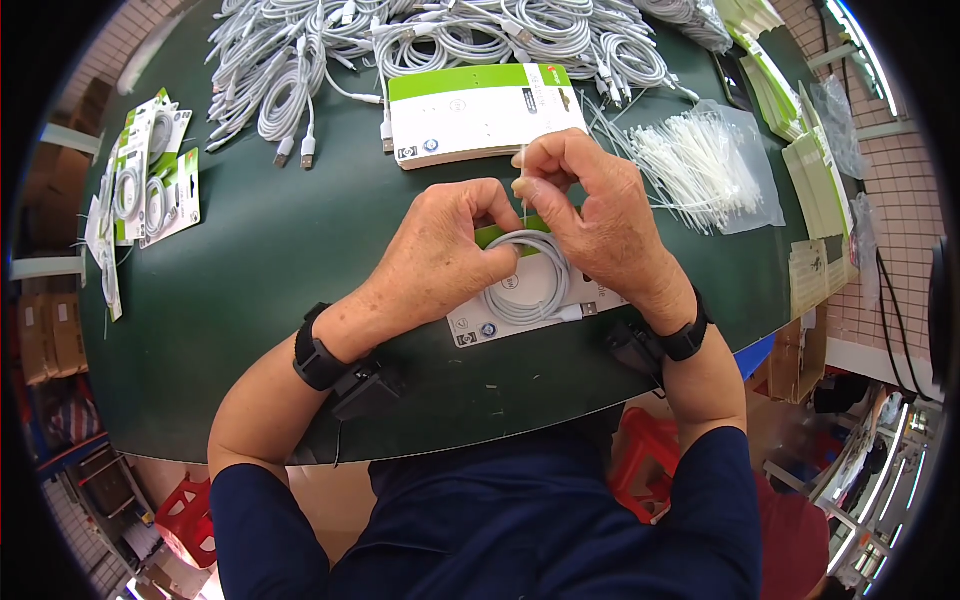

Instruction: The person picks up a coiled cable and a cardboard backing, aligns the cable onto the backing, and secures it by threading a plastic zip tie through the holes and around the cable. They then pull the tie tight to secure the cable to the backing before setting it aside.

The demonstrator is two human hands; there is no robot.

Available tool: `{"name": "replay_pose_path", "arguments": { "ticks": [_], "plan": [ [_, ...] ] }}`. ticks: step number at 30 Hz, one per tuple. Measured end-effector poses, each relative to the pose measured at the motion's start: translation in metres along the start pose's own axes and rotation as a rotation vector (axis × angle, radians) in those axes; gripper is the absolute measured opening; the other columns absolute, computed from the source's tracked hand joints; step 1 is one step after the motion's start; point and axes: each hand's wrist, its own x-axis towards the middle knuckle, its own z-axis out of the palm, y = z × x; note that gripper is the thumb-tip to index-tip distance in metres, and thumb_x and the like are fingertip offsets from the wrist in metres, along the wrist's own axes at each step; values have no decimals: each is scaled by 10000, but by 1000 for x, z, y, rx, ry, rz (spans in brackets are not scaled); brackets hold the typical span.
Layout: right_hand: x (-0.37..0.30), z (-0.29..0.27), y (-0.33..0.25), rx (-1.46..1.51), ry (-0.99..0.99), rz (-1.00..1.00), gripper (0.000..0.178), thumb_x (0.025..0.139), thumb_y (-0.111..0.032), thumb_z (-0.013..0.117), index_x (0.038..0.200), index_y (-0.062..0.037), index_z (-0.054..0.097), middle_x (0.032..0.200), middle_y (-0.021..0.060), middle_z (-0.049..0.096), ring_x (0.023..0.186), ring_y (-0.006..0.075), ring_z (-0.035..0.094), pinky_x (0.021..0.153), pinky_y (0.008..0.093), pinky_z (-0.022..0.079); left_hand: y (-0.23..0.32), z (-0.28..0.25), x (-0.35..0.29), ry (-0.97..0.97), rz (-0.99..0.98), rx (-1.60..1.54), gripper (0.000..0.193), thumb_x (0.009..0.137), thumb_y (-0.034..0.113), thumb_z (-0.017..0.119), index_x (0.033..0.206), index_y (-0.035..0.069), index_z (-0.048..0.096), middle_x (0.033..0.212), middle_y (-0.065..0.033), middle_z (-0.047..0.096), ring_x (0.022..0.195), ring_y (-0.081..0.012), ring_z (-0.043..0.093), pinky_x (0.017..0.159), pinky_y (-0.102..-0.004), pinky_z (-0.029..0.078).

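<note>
Left hand [440, 250] pins coiled cable [527, 282] on white-green card [480, 322]; right hand [590, 205] pinches tie [523, 195].

Dark green table [260, 260], brick walls [890, 210], red stools [185, 520].

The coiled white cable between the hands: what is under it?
The coiled white cable lies on a white packaging card with a green top strip, which rests on the dark green table. The left hand and right hand cover the card's upper part.
</note>
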Motion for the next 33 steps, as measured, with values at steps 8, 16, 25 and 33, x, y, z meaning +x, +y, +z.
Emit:
{"name": "replay_pose_path", "arguments": {
  "ticks": [8,16,25,33],
  "plan": [
    [5,-11,-5,-12,-74,-128,228,857,40,715,1061,-48,762,847,76,663,769,197,653,687,305,518,1,-1,-1,40,36,-17,113,730,-2,668,835,-34,645,767,-76,678,700,-123,590,674,-299,504],
    [4,-6,-7,-3,-25,-138,207,854,46,724,1016,-69,782,824,56,655,757,175,637,665,290,496,-1,-5,0,47,60,-10,120,731,-5,675,848,-27,656,777,-79,685,713,-126,605,696,-299,515],
    [-1,-9,-11,105,-113,-25,204,888,50,691,1046,-45,778,800,53,704,676,129,654,580,253,498,9,-9,0,-11,-26,6,110,772,-32,694,862,-7,635,852,-19,678,853,-67,636,839,-265,543],
    [3,-28,-20,246,-374,96,213,893,69,670,1061,-17,769,875,58,718,685,107,648,594,240,514,7,-10,0,-18,-38,19,93,787,-19,698,853,-8,633,888,-51,712,854,-79,656,817,-264,554]
  ]
}}
